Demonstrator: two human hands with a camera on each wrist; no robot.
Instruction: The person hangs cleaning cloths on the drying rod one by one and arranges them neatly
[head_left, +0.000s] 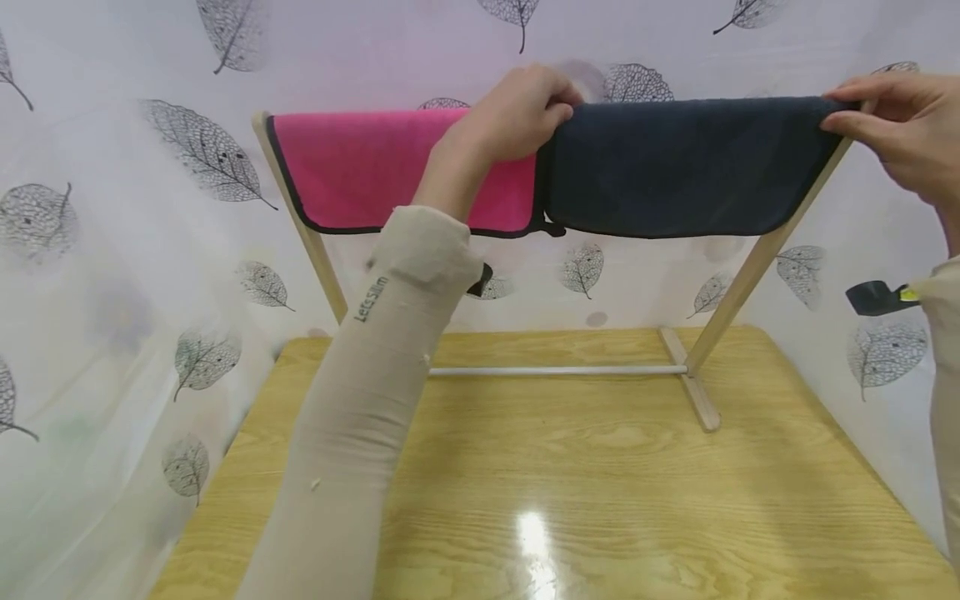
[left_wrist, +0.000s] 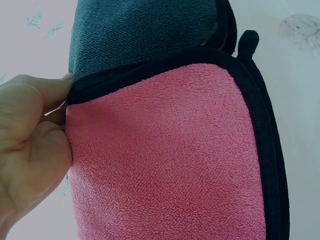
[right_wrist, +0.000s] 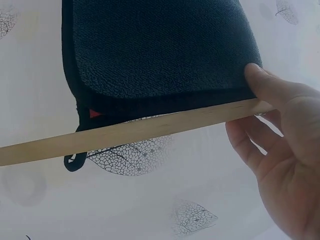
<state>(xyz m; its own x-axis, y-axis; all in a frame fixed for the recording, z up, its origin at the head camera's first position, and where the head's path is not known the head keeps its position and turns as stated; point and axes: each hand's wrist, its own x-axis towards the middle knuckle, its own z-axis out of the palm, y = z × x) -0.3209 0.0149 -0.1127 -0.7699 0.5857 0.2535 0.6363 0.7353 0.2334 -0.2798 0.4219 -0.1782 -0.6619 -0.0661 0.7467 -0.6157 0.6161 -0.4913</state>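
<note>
Two towels with black edging hang folded over the top of a wooden rack (head_left: 738, 287): a pink towel (head_left: 375, 171) on the left and a dark blue towel (head_left: 690, 171) on the right. Where they meet, my left hand (head_left: 517, 112) pinches the top fold at the dark towel's left edge; the left wrist view shows thumb and fingers (left_wrist: 57, 92) there. At the other end, my right hand (head_left: 907, 121) pinches the dark towel's upper right corner beside the post. In the right wrist view the thumb (right_wrist: 270, 82) lies on the towel, with fingers behind.
The rack stands on a wood-grain table (head_left: 600, 475), with a white lower bar (head_left: 562, 370) and a wooden foot (head_left: 690, 379) on the right. Behind it hangs a pale sheet with leaf prints (head_left: 206, 150). A black hanging loop (right_wrist: 76, 161) sticks out below the dark towel.
</note>
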